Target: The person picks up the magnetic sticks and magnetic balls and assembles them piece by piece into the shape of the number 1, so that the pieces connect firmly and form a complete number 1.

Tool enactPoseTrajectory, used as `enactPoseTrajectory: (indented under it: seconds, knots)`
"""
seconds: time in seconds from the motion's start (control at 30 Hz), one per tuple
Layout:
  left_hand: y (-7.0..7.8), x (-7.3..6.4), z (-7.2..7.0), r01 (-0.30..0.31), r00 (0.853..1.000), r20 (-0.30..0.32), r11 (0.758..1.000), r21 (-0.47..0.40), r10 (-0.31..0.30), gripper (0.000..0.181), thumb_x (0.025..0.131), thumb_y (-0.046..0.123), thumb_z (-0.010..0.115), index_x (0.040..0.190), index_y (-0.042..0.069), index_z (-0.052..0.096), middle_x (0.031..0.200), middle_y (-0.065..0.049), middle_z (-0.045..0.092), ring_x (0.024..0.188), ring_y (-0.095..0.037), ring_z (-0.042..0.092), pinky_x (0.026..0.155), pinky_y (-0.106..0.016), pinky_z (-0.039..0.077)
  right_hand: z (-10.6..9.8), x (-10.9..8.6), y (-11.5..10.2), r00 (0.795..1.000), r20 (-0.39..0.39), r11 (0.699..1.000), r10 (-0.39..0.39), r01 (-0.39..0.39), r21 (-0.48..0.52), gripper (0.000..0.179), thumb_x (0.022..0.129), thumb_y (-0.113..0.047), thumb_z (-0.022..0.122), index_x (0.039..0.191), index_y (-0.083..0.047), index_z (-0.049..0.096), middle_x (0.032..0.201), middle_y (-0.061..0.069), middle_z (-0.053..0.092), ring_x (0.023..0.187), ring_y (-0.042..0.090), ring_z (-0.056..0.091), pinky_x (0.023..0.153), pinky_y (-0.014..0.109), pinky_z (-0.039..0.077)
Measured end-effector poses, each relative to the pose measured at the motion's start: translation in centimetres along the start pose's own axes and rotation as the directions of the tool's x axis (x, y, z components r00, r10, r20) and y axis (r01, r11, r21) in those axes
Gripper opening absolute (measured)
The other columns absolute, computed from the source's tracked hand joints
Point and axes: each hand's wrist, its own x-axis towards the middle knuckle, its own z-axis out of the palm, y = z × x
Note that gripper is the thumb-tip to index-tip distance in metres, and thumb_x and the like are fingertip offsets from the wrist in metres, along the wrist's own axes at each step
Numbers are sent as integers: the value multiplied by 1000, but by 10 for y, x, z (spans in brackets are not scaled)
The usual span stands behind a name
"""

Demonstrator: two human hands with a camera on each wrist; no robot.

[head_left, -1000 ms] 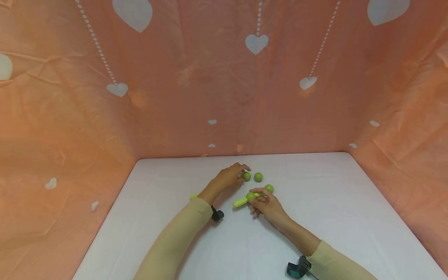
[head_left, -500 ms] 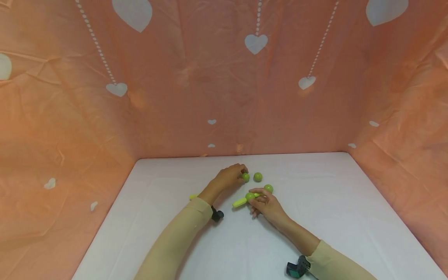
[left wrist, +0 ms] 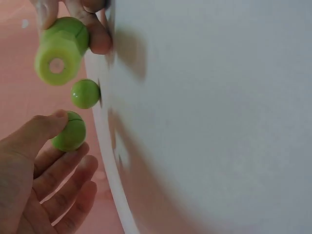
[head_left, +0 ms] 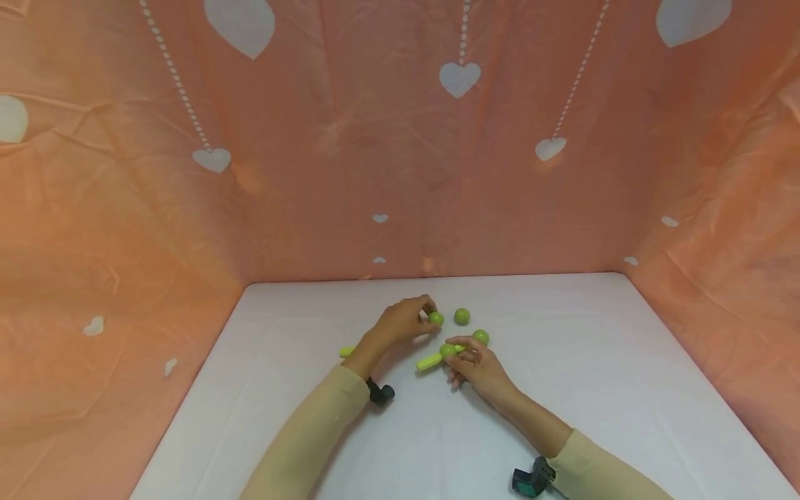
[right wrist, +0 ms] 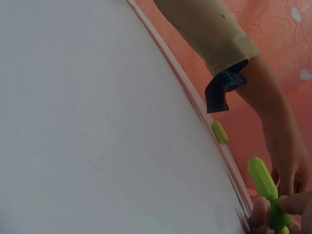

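Note:
My left hand (head_left: pixel 400 322) pinches a small green ball (left wrist: pixel 70 131) between thumb and fingertips, low over the white table. A seam line crosses this ball in the left wrist view. Just right of it, another green ball (head_left: pixel 462 317) rests on the table. My right hand (head_left: pixel 484 371) grips a green ball (head_left: pixel 447 351) with a ridged yellow-green stick (right wrist: pixel 262 178) standing out from it. The stick's free end is round with a hole in its middle. Beyond the right fingers, in line with the stick, a further green ball (head_left: pixel 480 337) shows.
A second yellow-green stick (right wrist: pixel 220 132) lies on the white table (head_left: pixel 581 361), partly hidden behind the left forearm in the head view. Orange cloth (head_left: pixel 350 173) with pale hearts rises at the back and both sides. Each wrist wears a dark camera (head_left: pixel 532 478).
The left fingers have closed on the green ball and drawn it slightly left and nearer, away from the ball beside it. The right hand and its stick have stayed in place.

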Motion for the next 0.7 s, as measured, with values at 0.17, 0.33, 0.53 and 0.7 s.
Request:
enactPoseTrajectory:
  seconds: [0.17,0.33,0.53,0.7]
  knots:
    - [-1,-6,-3,-5,1000,-19,999,-35,4,34,82,43,73,108,26,59,106,10,67,82,-5,59,72,-28,47,-1,0,0,1000,3,1000,-1,1,-2,50,90,-19,67,133,-5,46,89,27,64,63,19,64,64,33,56]
    - [-1,-13,-6,-16,999,-36,998,-53,14,31,84,42,72,107,25,60,103,10,67,85,-7,62,71,-27,49,0,0,-2,1000,5,1000,-1,1,-7,49,91,-20,66,133,-5,46,88,26,65,63,19,64,64,32,56]
    - [0,-22,-9,-50,996,-75,998,-38,48,29,84,44,71,103,24,60,98,11,68,83,-6,62,69,-23,49,1,1,-2,1000,-3,1000,5,-5,-16,50,91,-19,66,134,-5,46,88,26,65,64,19,64,64,33,56]
    - [2,-30,-12,-70,993,-97,996,-47,66,27,83,40,72,99,22,61,92,10,68,82,-6,61,70,-24,49,1,1,0,1000,-13,1000,6,-6,-20,49,90,-19,67,133,-6,47,85,23,65,63,20,64,64,33,56]
